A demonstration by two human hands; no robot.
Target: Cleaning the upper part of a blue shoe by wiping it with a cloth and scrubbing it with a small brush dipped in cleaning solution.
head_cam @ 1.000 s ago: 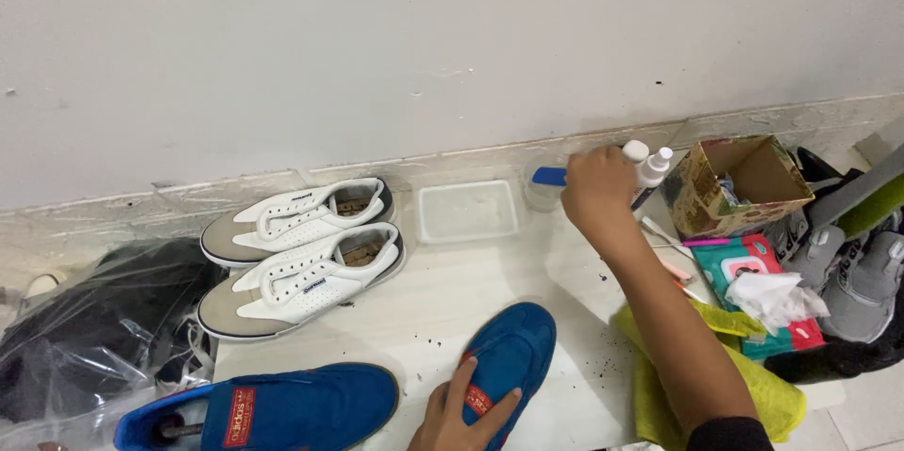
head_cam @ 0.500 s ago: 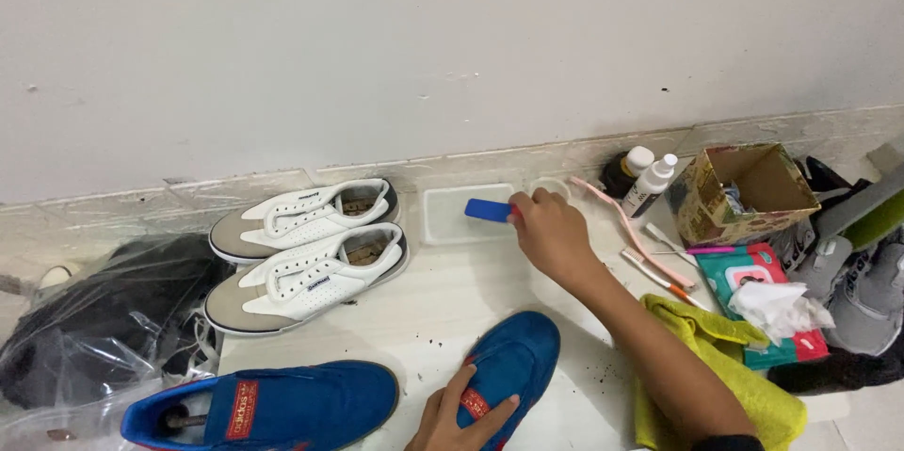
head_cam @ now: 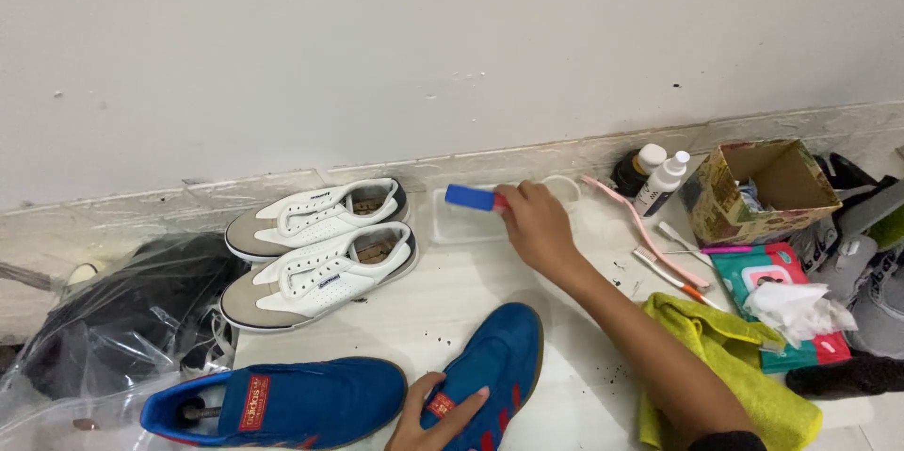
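Note:
My right hand (head_cam: pixel 535 222) grips a blue-headed brush (head_cam: pixel 469 197) and holds it over a clear shallow plastic tray (head_cam: pixel 452 227) by the wall. My left hand (head_cam: pixel 428 418) rests on the tongue of a blue suede shoe (head_cam: pixel 497 363) at the bottom of the view. A second blue shoe (head_cam: pixel 282 404) with a red tongue patch lies to its left.
A pair of white and beige sneakers (head_cam: pixel 320 253) stands at the wall. A small clear cup (head_cam: pixel 563 189), two bottles (head_cam: pixel 654 173), a pink toothbrush (head_cam: pixel 645 230), a cardboard box (head_cam: pixel 763 187), a wipes pack (head_cam: pixel 782 291) and a yellow cloth (head_cam: pixel 734 366) lie right. A plastic bag (head_cam: pixel 104 329) lies left.
My right hand has carried the blue brush from the bottles at the right leftward to over the clear tray. My left hand has stayed on the blue shoe.

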